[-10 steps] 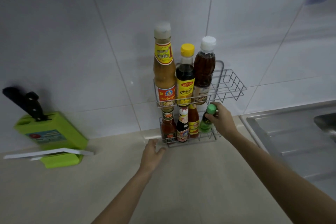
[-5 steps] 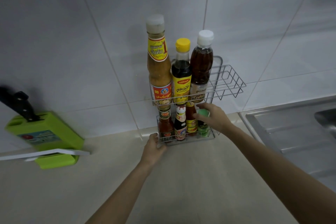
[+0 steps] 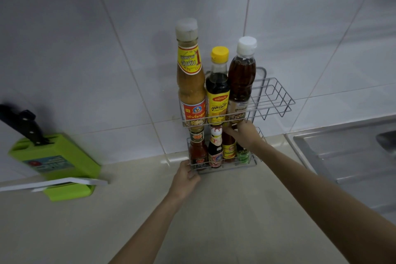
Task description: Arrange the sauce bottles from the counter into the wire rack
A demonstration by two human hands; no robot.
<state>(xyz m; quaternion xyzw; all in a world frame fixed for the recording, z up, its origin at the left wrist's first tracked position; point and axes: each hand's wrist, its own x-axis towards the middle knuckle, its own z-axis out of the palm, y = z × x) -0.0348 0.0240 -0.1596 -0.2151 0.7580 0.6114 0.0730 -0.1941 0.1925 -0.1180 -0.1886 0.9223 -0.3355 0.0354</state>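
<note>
The right hand (image 3: 246,134) reached into the lower tier of the wire rack (image 3: 272,100), its fingers (image 3: 230,130) stretched toward the necks of the bottles there; whether they pinched anything could not be told, since the hand hid its own grip. The green bottle (image 3: 243,153) stood at the right end of that lower tier, directly below the wrist, beside the yellow-labelled bottle (image 3: 228,150), the white-capped dark bottle (image 3: 215,148) and the red sauce bottle (image 3: 197,150). The left hand (image 3: 185,178) rested at the rack's front left corner, fingers curled against the bottom wire, apparently steadying it. On the upper tier stood the tall tan sauce bottle (image 3: 190,83), the yellow-capped soy bottle (image 3: 217,92) and the brown bottle with a white cap (image 3: 241,79), crowded to the left, leaving the right part of that tier bare. The step in hand looked like the last placement: seating and straightening the green bottle among its neighbours. No bottle remained on the surface (image 3: 214,221) in view, so the task seemed nearly done. The next move likely called for drawing the right hand out low and straight, since the upper tier's front wire hung just above the knuckles and the bottles stood touching. The surface in front lay open; the sink (image 3: 342,156) edged the right, and the green knife block (image 3: 57,163) sat well apart on the left.
</note>
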